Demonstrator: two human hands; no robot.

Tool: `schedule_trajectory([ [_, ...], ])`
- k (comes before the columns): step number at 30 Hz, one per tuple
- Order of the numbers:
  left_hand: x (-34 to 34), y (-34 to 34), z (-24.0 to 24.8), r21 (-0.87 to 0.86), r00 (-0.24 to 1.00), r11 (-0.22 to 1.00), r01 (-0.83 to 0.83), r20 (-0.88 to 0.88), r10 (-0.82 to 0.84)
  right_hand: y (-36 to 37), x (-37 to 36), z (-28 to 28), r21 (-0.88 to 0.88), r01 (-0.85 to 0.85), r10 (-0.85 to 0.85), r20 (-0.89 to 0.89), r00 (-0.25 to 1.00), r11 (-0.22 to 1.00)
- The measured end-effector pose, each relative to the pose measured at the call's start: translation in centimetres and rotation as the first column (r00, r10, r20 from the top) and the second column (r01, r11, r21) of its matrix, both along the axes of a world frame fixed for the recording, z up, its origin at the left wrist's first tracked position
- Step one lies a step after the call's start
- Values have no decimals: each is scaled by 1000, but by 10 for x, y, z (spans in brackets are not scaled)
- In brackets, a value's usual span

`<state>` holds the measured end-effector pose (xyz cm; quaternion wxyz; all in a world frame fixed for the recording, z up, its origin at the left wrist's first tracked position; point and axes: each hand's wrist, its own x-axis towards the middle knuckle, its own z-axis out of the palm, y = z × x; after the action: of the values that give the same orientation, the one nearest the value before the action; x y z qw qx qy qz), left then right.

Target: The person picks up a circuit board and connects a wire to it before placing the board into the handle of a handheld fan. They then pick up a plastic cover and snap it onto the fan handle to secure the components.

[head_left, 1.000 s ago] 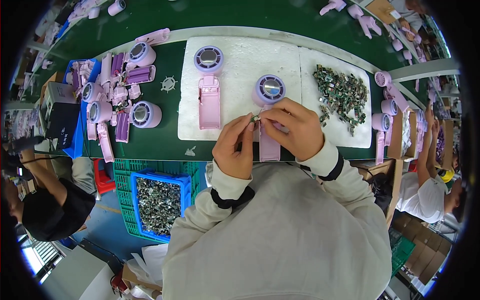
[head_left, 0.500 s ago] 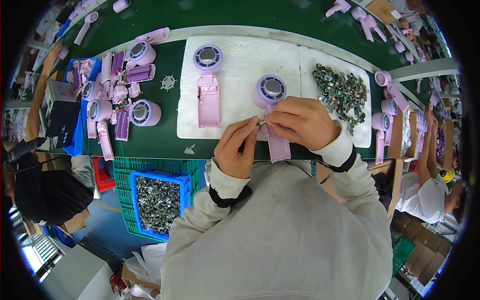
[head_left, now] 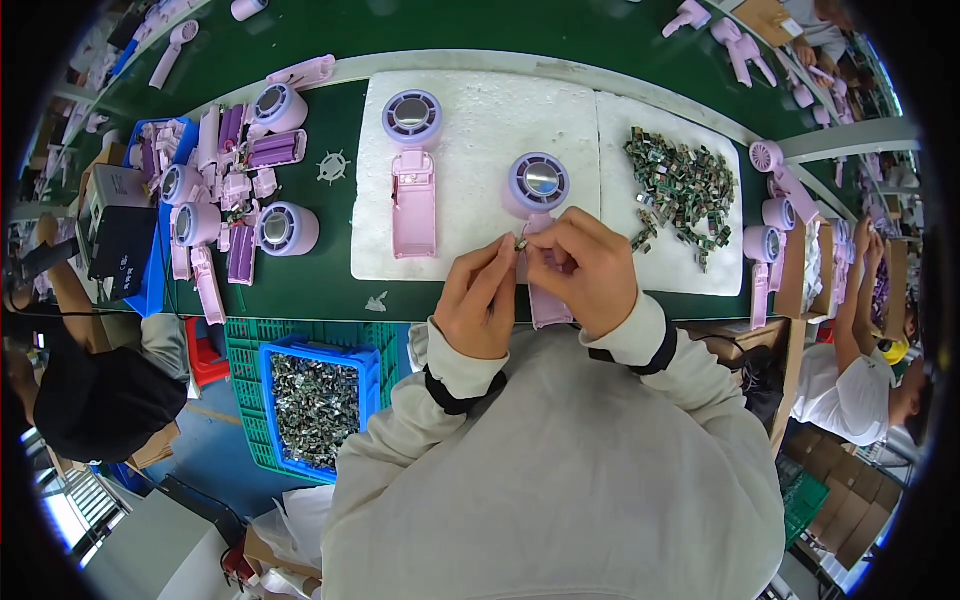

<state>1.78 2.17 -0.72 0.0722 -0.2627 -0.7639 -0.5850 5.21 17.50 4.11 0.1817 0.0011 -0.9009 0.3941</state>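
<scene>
While a blue crate [head_left: 371, 388] of circuit boards [head_left: 315, 410] stands below the green bench [head_left: 330, 290], left hand [head_left: 478, 305] pinches one small circuit board [head_left: 520, 244] above the handle [head_left: 549, 308] of a pink handheld fan [head_left: 539, 183]; right hand [head_left: 592, 272], fingers at the board, grip unclear, partly hides the handle. Beyond: second fan [head_left: 414, 205], left; board pile [head_left: 688, 190], right.

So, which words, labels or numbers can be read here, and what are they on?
None can be read clearly.
Black box: white marks, too small and blurred to read.
Circuit-board pile: any print is too small to tell.
Pink-and-lilac fan: no lettering visible.
</scene>
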Motion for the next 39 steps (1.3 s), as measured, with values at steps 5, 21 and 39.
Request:
schedule_trajectory([
  [5,5,4,-3,-24,995,999,-37,-92,35,-12,2,-4,-7,116,-116,-49,992,993],
  [21,-11,19,37,84,996,993,85,-15,-84,67,-31,37,24,-39,37,87,996,999],
  [39,-9,98,1,-407,817,799,443,-183,-546,337,-215,13,429,484,-544,19,839,762],
])
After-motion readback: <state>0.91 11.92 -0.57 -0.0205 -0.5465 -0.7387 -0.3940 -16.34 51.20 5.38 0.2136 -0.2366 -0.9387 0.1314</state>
